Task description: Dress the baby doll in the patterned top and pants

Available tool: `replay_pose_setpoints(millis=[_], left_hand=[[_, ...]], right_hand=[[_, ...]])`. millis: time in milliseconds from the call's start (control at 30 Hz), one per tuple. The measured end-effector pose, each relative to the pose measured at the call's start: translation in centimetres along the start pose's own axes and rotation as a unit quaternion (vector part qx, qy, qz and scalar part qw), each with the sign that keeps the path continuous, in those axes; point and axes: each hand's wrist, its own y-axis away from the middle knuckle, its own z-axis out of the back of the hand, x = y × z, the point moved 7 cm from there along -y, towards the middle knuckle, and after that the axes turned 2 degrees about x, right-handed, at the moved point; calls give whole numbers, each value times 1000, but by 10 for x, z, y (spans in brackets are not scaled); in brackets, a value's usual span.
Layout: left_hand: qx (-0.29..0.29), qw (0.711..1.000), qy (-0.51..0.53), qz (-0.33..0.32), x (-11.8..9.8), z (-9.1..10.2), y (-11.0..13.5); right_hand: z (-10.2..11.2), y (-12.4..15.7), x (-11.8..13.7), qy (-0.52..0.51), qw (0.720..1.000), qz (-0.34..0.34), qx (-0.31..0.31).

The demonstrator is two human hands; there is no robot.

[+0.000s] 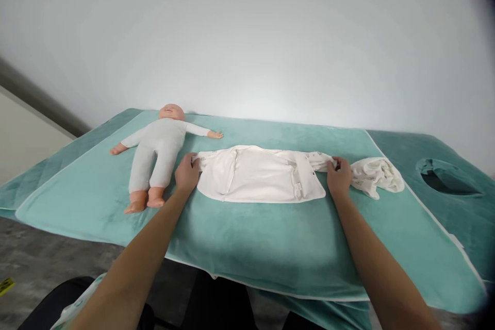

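Observation:
A white baby top (266,175) lies opened out flat on the green cover, its two sleeves stretched to the sides. My left hand (187,172) is closed on the end of the left sleeve. At the other side my right hand (339,176) pinches the cuff of the right sleeve. A baby doll (160,139) in a pale grey suit lies on its back to the left of my left hand, arms spread. Just right of my right hand sits a crumpled white printed cloth (377,175).
The green cover (266,242) drapes over a massage-type table with a face hole (448,183) at the right. A pale wall (247,46) stands behind it. A chair (58,299) is below at the lower left.

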Motion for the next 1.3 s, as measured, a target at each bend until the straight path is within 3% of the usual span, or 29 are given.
replay_pose_setpoints(millis=[100,233,400,500,567,667,733,833,1133,1300], left_hand=[[-43,999,1,-17,-6,0,-6],[-80,997,5,-16,-7,-1,-16],[-88,996,26,6,3,-9,-31],[-97,995,11,15,10,-18,-39],[-106,994,-4,19,13,-23,-42],[-105,994,-18,17,15,-29,-45],[-100,995,-26,17,16,-31,-47],[-91,995,-43,18,20,-35,-49],[-63,993,-101,-2,14,-44,-50],[-64,985,-132,-86,-11,-34,-32]], right_hand=[[3,1,14,16,997,57,-45],[-1,-3,25,11,992,110,-62],[-2,-9,26,47,991,104,-70],[-2,-5,42,83,986,128,-73],[-8,0,58,82,978,183,-52],[-34,4,69,73,964,245,70],[-53,2,63,73,955,242,154],[-66,-2,51,89,951,219,198],[-72,-8,46,196,955,121,189],[-71,-2,44,202,952,154,173]])
